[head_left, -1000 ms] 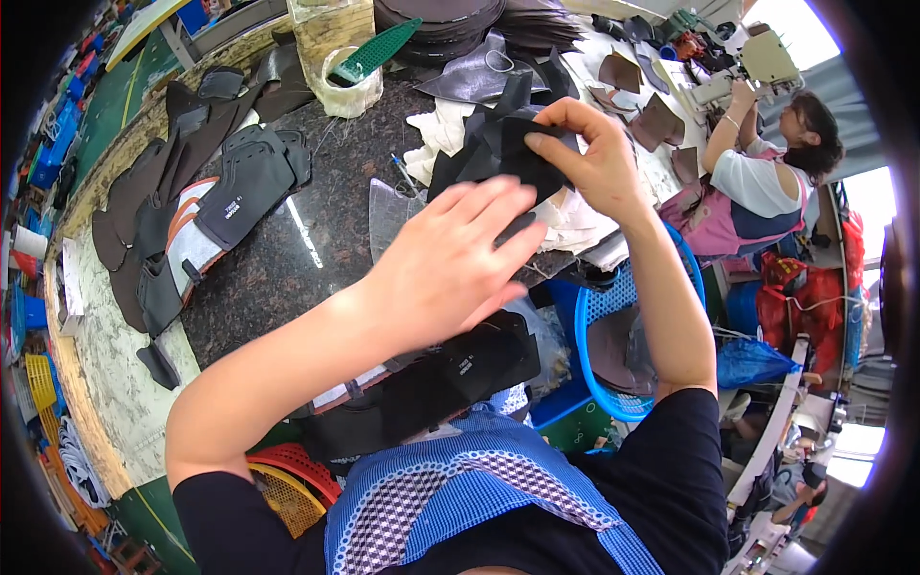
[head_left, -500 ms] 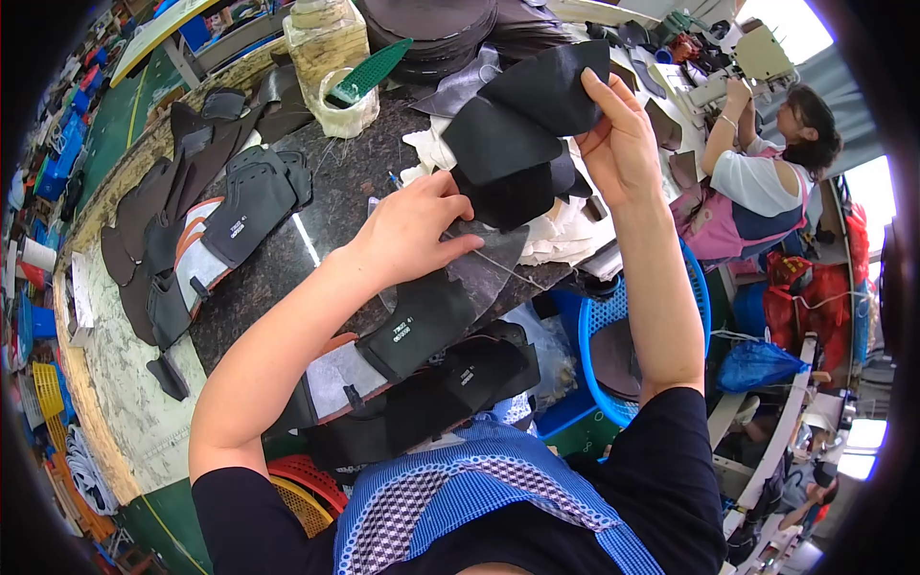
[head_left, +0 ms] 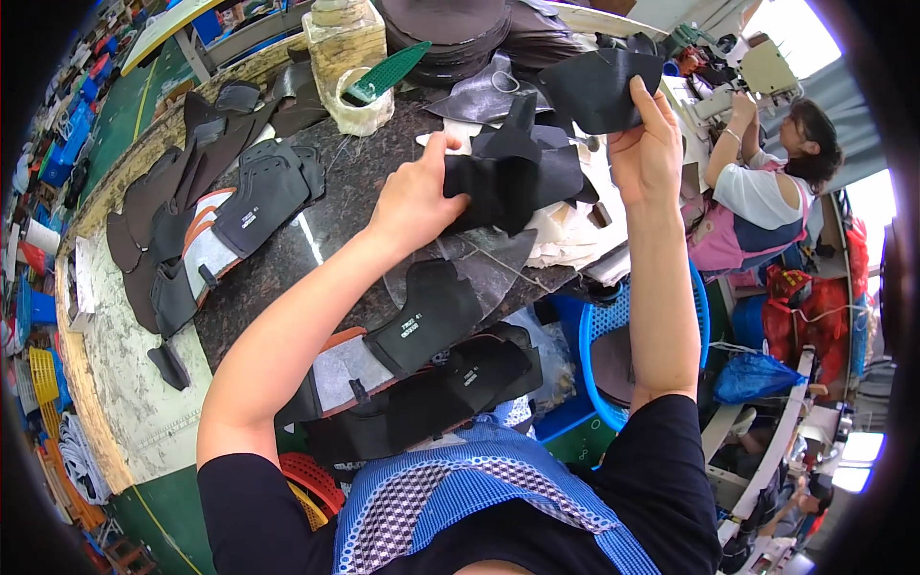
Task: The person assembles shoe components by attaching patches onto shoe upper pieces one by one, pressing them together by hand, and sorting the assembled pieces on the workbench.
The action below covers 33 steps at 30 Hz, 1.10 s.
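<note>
My left hand (head_left: pixel 410 199) pinches the left edge of a black shoe-upper piece (head_left: pixel 498 187), thumb below and fingers on top. That piece is bent, with a narrow flap sticking up, and it lies over other black pieces. Farther right and higher, my right hand (head_left: pixel 647 149) grips the lower right edge of a black leather panel (head_left: pixel 609 91) between thumb and fingers. Whether the two pieces are joined behind the overlap cannot be made out. Nearest to my body, black upper pieces with grey lining (head_left: pixel 422 321) rest along the table edge.
More stitched uppers (head_left: pixel 254 211) and dark cut pieces lie on the left of the dark tabletop (head_left: pixel 350 196). Behind stand a wrapped container with a green scoop-like piece (head_left: pixel 388 75) and stacked dark discs (head_left: pixel 446 38). A blue basket (head_left: pixel 586 355) is below right. A co-worker (head_left: pixel 767 192) sits at a sewing machine.
My right hand has moved up and right with the black panel. My left hand, previously resting near the pieces, has moved up and closed on a black piece. The pieces have spread apart.
</note>
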### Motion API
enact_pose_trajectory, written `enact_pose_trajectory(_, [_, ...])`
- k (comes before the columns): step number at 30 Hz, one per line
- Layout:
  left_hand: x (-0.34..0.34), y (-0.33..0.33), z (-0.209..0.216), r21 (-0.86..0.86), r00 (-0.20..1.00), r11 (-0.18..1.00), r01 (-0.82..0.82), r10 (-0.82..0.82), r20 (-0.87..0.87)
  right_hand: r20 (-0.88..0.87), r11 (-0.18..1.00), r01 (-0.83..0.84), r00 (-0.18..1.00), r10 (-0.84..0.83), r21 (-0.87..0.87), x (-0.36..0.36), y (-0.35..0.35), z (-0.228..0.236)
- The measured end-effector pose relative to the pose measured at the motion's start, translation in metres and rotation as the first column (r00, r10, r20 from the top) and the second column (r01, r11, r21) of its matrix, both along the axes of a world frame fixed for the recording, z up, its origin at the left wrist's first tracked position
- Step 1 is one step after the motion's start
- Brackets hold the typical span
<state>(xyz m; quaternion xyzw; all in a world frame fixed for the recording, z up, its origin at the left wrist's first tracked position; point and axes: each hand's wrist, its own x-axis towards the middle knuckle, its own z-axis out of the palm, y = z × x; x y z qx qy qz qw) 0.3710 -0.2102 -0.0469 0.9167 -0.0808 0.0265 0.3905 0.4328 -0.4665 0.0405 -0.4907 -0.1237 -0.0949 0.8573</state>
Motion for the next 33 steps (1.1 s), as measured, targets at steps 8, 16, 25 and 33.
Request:
enact_pose_trajectory(8, [-0.027,0.010,0.054,-0.659,0.968,0.711,0.245,-0.220,0.124,-0.034,0.944,-0.321,0.945,0.325,0.081,-0.054,0.035,-0.002])
enact_pose_trajectory(16, [-0.107,0.084,0.072,-0.908,0.973,0.419,0.006,-0.212,-0.091,-0.007,0.822,-0.318,0.934,0.357,-0.472,-0.111,0.078,-0.004])
enact_pose_trajectory(25, [-0.198,0.138,0.045,-0.069,0.904,0.930,0.360,-0.330,0.272,0.061,0.465,-0.330,0.760,0.647,-0.821,-0.170,0.113,-0.046])
enact_pose_trajectory(33, [-0.233,0.130,0.017,0.331,0.900,0.899,0.286,-0.371,0.229,0.350,0.426,0.028,0.618,0.704,-0.905,-0.190,0.127,-0.090])
